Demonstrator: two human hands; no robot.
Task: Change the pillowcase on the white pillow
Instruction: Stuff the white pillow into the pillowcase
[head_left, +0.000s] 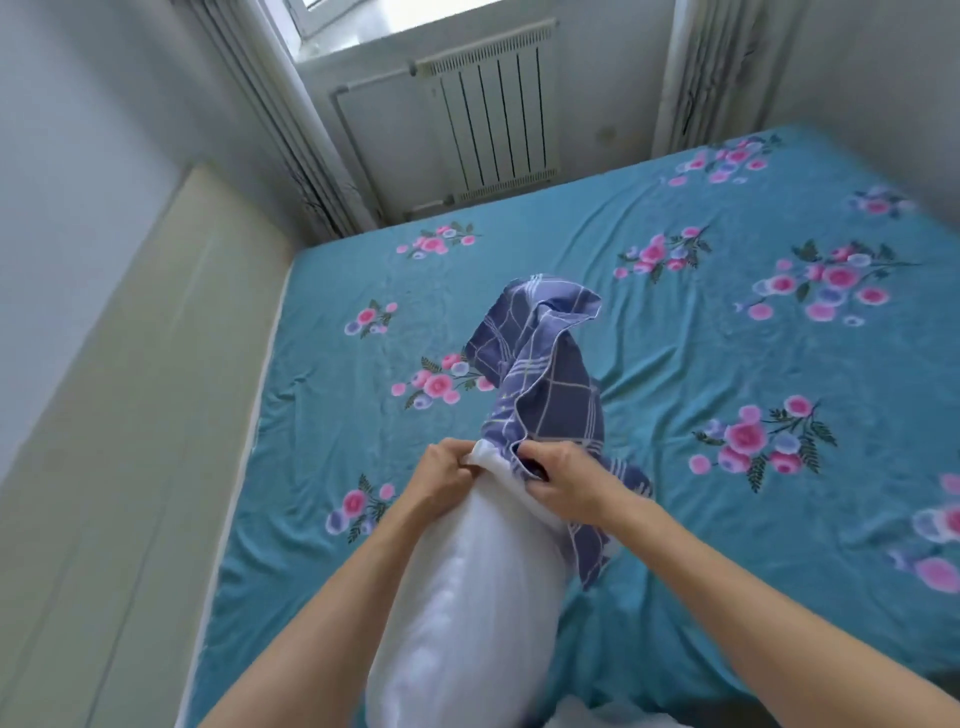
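The white pillow stands on end in front of me, above the bed. My left hand pinches its top corner. My right hand is closed on the blue checked pillowcase right beside that corner. The pillowcase is bunched and rises loosely above the pillow's top, with one flap hanging down the pillow's right side. Nearly all of the pillow's white surface is bare. Its lower end runs out of the frame.
The bed carries a teal sheet with pink flowers. A beige headboard runs along the left. A white radiator stands under the window beyond the bed, with curtains on both sides.
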